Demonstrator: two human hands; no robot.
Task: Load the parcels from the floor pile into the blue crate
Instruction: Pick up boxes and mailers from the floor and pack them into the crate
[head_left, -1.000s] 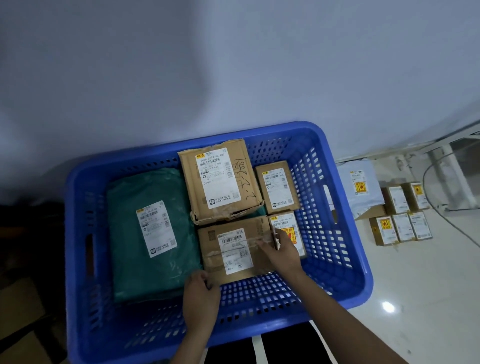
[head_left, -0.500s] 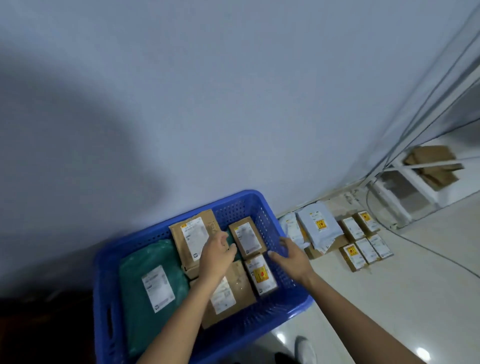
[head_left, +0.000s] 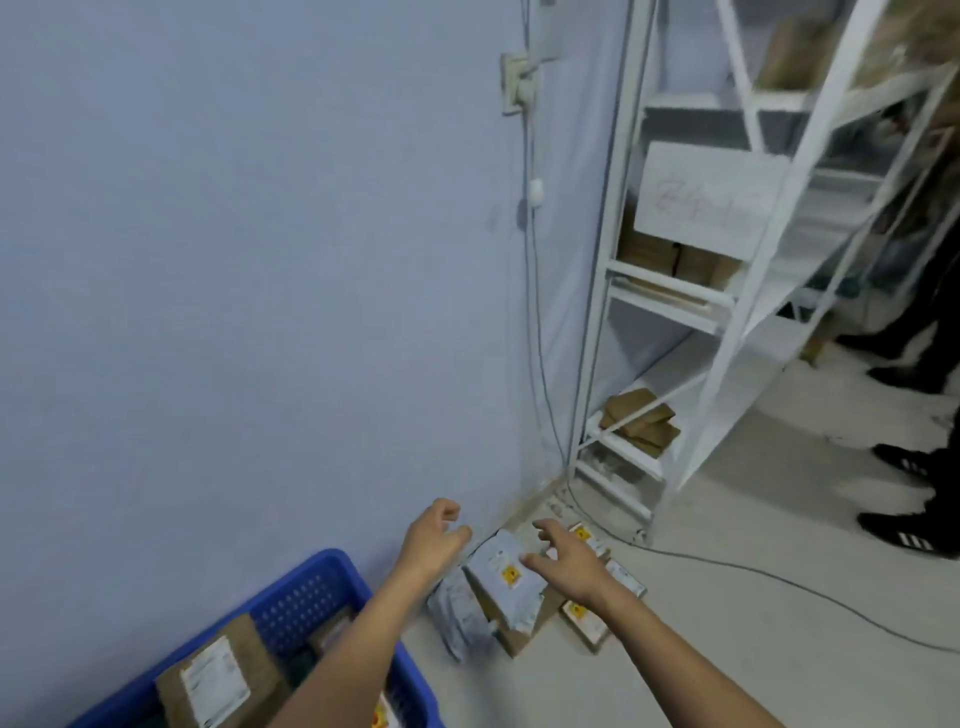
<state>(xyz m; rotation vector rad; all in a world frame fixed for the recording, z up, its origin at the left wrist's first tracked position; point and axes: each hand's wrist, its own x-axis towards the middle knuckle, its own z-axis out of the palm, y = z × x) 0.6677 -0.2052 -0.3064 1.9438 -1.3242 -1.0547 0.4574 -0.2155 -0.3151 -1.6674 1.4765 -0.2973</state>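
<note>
The blue crate sits at the bottom left with a brown cardboard parcel inside. On the floor by the wall lies the pile: a grey poly-bag parcel with a yellow sticker, a second grey bag to its left, and small brown boxes to the right. My left hand hovers above the pile's left side, fingers loosely curled, holding nothing. My right hand is spread over the grey parcel, fingers extended, gripping nothing.
A white metal shelf rack with cardboard boxes stands to the right against the pale wall. A cable runs down the wall and across the floor. Other people's legs and dark shoes stand at the far right.
Both hands have left the crate and moved right, out over the floor pile. The view has swung up and right, so the crate now shows only at the bottom left.
</note>
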